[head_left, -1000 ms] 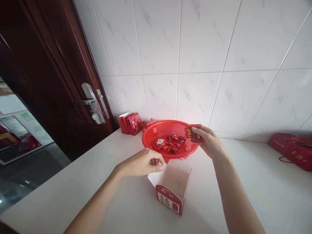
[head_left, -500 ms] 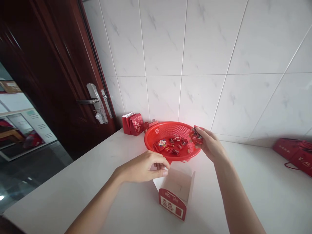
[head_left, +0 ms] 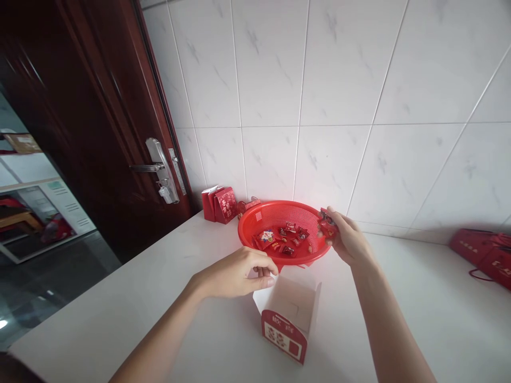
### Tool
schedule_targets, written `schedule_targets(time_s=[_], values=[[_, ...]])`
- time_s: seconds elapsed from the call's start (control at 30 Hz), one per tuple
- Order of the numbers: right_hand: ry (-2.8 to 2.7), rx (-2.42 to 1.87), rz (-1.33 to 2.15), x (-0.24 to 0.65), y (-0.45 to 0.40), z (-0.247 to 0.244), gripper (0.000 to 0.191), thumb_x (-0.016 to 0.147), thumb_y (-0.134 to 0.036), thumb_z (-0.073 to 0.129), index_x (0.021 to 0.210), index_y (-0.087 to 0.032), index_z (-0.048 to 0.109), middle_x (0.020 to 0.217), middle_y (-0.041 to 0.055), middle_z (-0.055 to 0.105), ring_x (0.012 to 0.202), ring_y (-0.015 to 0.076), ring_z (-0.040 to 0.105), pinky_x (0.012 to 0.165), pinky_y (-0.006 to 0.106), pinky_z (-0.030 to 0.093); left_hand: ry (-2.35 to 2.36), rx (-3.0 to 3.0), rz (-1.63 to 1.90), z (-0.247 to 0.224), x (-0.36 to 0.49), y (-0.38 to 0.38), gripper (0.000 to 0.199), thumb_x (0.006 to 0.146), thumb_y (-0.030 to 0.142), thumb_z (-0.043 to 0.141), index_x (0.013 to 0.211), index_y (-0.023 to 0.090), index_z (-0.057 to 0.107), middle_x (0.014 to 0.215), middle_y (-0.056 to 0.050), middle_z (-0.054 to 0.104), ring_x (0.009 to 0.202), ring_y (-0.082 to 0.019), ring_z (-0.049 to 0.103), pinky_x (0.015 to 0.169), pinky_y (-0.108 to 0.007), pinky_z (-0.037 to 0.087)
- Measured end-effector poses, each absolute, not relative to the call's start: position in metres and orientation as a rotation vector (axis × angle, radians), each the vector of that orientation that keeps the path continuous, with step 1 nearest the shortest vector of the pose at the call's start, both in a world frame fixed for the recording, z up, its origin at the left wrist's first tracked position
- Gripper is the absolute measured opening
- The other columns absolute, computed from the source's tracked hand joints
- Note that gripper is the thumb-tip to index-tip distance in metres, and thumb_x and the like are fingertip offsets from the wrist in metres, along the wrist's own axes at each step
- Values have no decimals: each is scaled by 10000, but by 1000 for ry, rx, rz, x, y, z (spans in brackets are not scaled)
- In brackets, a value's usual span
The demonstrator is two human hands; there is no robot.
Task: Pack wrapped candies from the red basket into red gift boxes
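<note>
My right hand (head_left: 348,238) is closed around red wrapped candies (head_left: 329,222), held over the right rim of a red plastic basket (head_left: 249,242). More wrapped candies (head_left: 288,239) lie in the bottom of that basket. In front of it stands a red and white cardboard gift box (head_left: 284,334), its top open and its pale inside showing. The fingers of my left hand (head_left: 249,272) are curled in and pinch the white flap at the box's far left edge; their tips are partly hidden.
Small red boxes (head_left: 219,205) stand against the tiled wall, left of the basket. Red packages (head_left: 483,255) with a cord loop lie at the far right of the white table (head_left: 191,335). A dark red door (head_left: 99,106) with a metal handle is on the left.
The right hand has shifted very slightly and turned the candies in its fingers. My left hand keeps its place at the box flap. The whole view has moved a little.
</note>
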State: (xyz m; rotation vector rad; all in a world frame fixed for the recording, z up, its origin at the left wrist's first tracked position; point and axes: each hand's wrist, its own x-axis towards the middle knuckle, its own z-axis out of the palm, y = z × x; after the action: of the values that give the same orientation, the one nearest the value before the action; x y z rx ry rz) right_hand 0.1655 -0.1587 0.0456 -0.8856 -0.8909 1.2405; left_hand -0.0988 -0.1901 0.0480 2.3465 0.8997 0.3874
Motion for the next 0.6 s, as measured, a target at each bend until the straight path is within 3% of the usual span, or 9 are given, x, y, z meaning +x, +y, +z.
schedule_targets(time_s=[0.37,0.6], values=[[-833,-885,1212,169,-160,47,505,471,-441,982,786,-165,700,702,-11,643,546,92,600,371,162,429,874,2361,386,51,-99,-193,163,932,279,611,984,200,744,988,-46,746,893,-171,668,787,-250,506],[-819,-884,1184,169,-159,47,501,452,-408,985,800,-159,724,659,-19,632,515,84,569,356,161,374,1030,2477,262,96,-108,-173,163,914,278,630,996,202,748,1034,-33,763,951,-180,689,846,-258,491]])
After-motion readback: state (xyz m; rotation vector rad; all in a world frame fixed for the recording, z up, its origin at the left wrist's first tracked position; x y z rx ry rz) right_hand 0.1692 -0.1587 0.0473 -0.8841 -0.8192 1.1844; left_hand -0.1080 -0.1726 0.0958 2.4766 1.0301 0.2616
